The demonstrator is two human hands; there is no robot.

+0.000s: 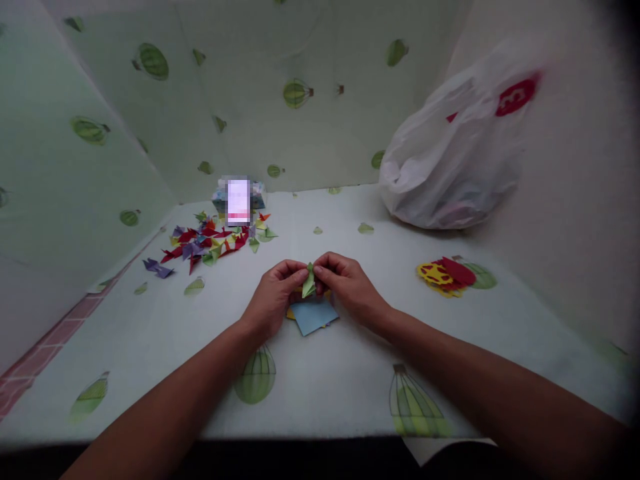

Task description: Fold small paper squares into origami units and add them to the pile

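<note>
Both my hands meet at the middle of the cloth-covered surface and pinch a small folded green paper piece (pixel 309 283) between them. My left hand (pixel 274 299) grips its left side with fingers closed. My right hand (pixel 349 285) holds its right side, fingers also closed. Right under the hands lies a small stack of square papers, a blue sheet (pixel 315 316) on top with yellow edges showing beneath it.
A pile of folded paper pieces (pixel 210 241) in red, purple, green and yellow lies at the back left beside a small box (pixel 239 197). A white plastic bag (pixel 453 160) sits at the back right. Red and yellow paper shapes (pixel 445 275) lie to the right.
</note>
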